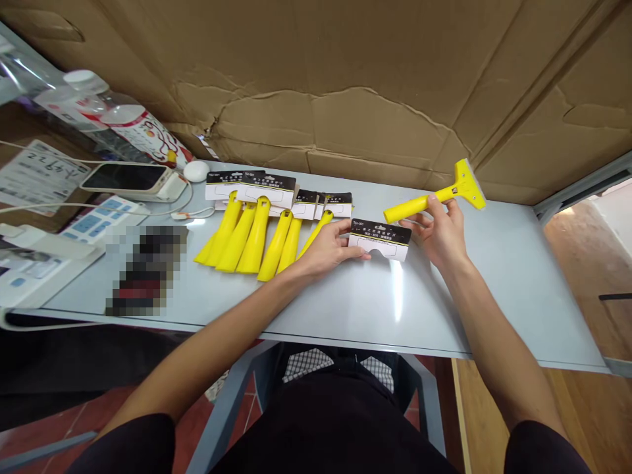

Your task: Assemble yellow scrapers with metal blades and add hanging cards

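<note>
Pinched in my left hand (pixel 330 249) is a black-and-white header card (pixel 379 241) with a hang hole at the top and a curved notch in its lower edge. My right hand (pixel 443 230) grips a yellow scraper (pixel 419 205) by its handle; the wide head points up and to the right, above the table. The scraper's handle end is just above the card, and I cannot tell whether they touch. Left of my left hand lie several carded yellow scrapers (pixel 257 237), handles toward me, cards overlapping at the far end.
A tall cardboard sheet (pixel 345 131) rises behind the grey table (pixel 336 316). To the left are plastic bottles (pixel 138 128), a phone (pixel 129 178) with white cables, a white earbud case (pixel 196 171), a blue-and-white box (pixel 93 224) and a blurred dark item (pixel 148 263).
</note>
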Available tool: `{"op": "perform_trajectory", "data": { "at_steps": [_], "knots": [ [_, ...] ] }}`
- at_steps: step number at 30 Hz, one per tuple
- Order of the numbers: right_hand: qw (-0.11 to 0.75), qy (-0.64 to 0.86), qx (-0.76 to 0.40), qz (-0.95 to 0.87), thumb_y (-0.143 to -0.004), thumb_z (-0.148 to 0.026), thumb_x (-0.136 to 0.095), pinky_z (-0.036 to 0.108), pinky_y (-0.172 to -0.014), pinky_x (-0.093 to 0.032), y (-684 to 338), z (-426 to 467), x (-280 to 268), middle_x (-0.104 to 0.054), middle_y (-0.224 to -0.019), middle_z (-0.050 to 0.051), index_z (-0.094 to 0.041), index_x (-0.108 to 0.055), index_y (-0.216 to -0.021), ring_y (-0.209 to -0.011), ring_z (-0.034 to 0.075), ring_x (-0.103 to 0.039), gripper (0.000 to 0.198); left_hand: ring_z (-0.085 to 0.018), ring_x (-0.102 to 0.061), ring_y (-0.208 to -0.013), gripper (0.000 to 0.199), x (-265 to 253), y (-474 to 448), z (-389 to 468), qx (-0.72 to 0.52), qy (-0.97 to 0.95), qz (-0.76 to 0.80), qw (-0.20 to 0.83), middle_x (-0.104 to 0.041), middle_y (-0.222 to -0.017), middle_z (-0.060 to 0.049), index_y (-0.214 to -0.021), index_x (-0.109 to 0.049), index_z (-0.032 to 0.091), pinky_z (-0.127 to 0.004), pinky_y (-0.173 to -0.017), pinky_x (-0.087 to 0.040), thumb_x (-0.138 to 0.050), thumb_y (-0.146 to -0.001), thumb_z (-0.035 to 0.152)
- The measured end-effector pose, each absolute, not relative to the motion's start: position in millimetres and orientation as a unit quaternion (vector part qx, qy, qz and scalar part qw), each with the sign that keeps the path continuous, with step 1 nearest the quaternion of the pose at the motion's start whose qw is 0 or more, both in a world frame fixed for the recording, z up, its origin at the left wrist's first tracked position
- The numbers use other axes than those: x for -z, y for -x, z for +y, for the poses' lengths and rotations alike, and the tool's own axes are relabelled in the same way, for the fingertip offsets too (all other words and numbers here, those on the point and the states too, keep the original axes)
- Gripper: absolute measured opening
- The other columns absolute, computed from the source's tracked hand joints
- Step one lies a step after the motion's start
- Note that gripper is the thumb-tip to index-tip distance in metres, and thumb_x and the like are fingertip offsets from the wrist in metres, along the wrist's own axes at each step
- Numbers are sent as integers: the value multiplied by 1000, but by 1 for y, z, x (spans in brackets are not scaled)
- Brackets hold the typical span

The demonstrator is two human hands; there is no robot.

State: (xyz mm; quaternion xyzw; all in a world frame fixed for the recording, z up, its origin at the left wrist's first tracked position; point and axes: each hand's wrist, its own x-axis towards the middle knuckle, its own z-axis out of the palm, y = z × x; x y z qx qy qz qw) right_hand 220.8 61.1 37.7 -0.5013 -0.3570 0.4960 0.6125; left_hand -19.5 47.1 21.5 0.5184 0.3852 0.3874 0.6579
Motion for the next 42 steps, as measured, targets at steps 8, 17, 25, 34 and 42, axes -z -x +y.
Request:
{"op": "perform_trajectory", "data": {
  "at_steps": [8,17,25,34,42],
  "knots": [
    [567,518,-513,-384,-72,-67,-87,39,-78,-64,-215,59,-39,-74,-94,-3,-33,-42,-101,-89,23,-79,63,-31,-76,-112,52,-16,20,50,-395,-520,399,644,-81,-121,-10,-114,-78,20,-57,-109,-57,-94,-65,26],
    [556,483,-537,-412,-73,-63,-90,44,-81,-64,-205,53,-39,-78,-91,0,-32,-49,-102,-96,26,-79,59,-26,-78,-96,43,-17,16,46,-453,-464,423,633,-81,-111,-10,-107,-74,17,-51,-99,-63,-92,-68,26],
    [540,491,-533,-428,-73,-65,-88,42,-81,-63,-206,53,-39,-75,-89,0,-32,-49,-100,-97,26,-77,58,-26,-77,-105,49,-10,17,50,-490,-486,397,605,-81,-116,-8,-110,-76,19,-48,-106,-60,-96,-67,31],
    [544,480,-523,-446,-76,-65,-89,40,-85,-62,-200,51,-30,-74,-89,-2,-32,-51,-103,-91,22,-76,58,-24,-75,-101,56,-2,9,45,-502,-411,393,651,-79,-113,-9,-114,-73,17,-51,-100,-65,-98,-66,31],
    [570,492,-473,-458,-78,-60,-90,34,-73,-64,-201,52,-24,-62,-103,1,-29,-60,-96,-102,22,-68,46,-24,-72,-111,57,-6,5,40,-512,-388,392,659,-70,-124,-8,-116,-62,20,-49,-98,-66,-95,-70,27]
  ]
}}
